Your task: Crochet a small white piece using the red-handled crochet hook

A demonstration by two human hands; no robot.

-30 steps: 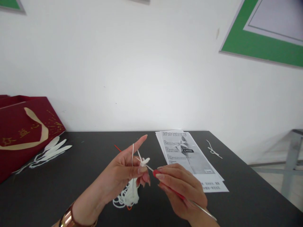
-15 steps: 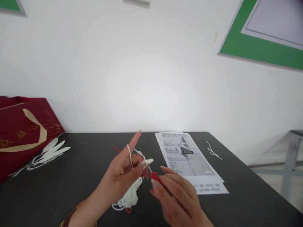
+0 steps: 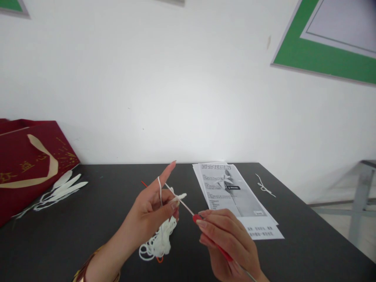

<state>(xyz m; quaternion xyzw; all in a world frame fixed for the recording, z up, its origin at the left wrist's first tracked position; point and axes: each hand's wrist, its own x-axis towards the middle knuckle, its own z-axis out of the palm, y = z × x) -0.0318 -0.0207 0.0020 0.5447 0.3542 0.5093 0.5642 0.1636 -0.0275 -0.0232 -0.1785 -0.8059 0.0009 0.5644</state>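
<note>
by the red bag [image 3: 26, 156], white petal-ish strips [image 3: 67, 186] look done. left hand [image 3: 148, 213] is pinched, index up; right hand [image 3: 233, 237] is curled closed. loads of yarn [image 3: 160, 244] is unused, red-handled hook [image 3: 197, 218] is gripped right, and the small white piece [image 3: 181, 196], pinched left, seems barely started.

Yarn [image 3: 160, 243] is plain white, same as the little stitched bit [image 3: 182, 196], and the hook [image 3: 226, 254] has a red handle with silvery ends. Bench [image 3: 111, 207] is black, bag [image 3: 17, 150] is deep red with gold lettering and flecks, printed sheet [image 3: 245, 201] is white, grey and black.
</note>
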